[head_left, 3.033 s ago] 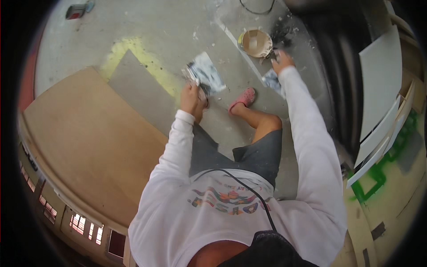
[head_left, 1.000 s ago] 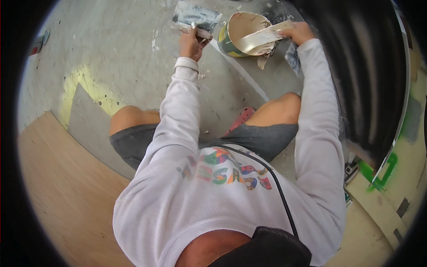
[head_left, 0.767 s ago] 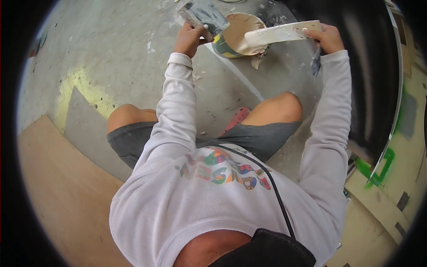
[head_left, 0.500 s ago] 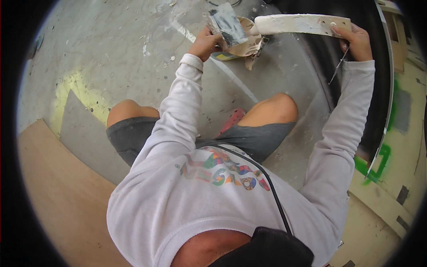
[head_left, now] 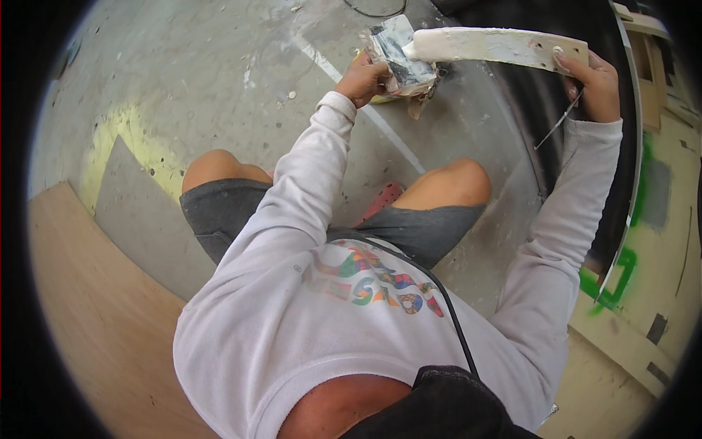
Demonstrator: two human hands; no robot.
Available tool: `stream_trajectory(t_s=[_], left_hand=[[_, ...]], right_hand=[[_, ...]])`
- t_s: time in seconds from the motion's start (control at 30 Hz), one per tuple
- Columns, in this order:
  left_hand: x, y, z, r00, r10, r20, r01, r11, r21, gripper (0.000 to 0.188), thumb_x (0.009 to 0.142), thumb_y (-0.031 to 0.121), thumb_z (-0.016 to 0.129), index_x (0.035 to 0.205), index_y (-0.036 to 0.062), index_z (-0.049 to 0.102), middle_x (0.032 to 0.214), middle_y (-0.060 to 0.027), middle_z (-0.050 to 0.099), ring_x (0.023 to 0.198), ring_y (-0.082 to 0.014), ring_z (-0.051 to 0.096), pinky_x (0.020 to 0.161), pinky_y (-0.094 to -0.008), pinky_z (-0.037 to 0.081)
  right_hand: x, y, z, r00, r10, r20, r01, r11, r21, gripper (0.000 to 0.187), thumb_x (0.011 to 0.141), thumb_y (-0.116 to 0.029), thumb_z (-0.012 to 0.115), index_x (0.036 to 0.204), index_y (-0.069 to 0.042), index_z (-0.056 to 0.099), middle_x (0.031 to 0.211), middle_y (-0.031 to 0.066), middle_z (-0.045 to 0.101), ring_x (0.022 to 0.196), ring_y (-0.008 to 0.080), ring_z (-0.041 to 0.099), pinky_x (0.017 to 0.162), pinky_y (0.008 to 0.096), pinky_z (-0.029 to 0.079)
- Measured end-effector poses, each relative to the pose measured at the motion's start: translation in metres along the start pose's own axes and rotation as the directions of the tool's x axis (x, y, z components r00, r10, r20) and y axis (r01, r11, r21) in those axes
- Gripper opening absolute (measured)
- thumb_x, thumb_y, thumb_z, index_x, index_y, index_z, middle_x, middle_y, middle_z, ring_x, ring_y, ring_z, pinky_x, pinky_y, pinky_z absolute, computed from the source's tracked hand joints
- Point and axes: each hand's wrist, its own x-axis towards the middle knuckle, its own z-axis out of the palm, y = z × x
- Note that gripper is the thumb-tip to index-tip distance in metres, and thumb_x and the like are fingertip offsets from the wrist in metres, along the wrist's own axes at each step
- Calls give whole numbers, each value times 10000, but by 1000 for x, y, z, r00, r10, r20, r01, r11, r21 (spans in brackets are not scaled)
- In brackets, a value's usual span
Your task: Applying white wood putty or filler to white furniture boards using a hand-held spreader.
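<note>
Floor [head_left: 241, 139]: smooth, grey, paint-spotted.
Stick [head_left: 504, 48]: far R.; may shed paste [head_left: 457, 44] if tilted; long, flat, slightly curved.
Bucket [head_left: 379, 98]: far ctr., mostly hidden behind plate [head_left: 409, 64]; could tip if knocked.
Plate: overloading may spill paste; rectangular, smeared.
L. hand [head_left: 362, 79]: fingers curled on plate edge.
R. hand [head_left: 598, 84]: clasping stick's R. end, w/ thin tool [head_left: 559, 121] below, grip unclear.

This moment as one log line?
left fingers: white smeared rectangular plate; right fingers: long cream stick, thin grey blade; stick touching plate: unclear
</note>
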Motion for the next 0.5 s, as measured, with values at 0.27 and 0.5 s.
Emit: stream_trajectory(t_s=[0.27, 0.5], left_hand=[[-2, 5, 0, 999, 43, -19, -43, 999, 20, 444, 696, -22, 429, 1128, 61, 372, 982, -71, 529, 817, -202, 560, 624, -393, 518], [0, 1, 1, 992, 122, 4, -122, 983, 141, 443, 700, -12, 469, 1126, 60, 374, 937, -57, 546, 772, -186, 571, 580, -366, 526]], right_hand=[[3, 5, 13, 993, -1, -114, -4, 999, -39, 188, 662, -128, 650, 799, -1, 627, 642, 1, 560, 498, 46, 420, 445, 184, 303], [9, 12, 51, 989, -107, -97, 94, 987, -129, 202, 667, -123, 637, 807, 23, 626, 732, 56, 626, 618, 92, 550, 558, 216, 413]])
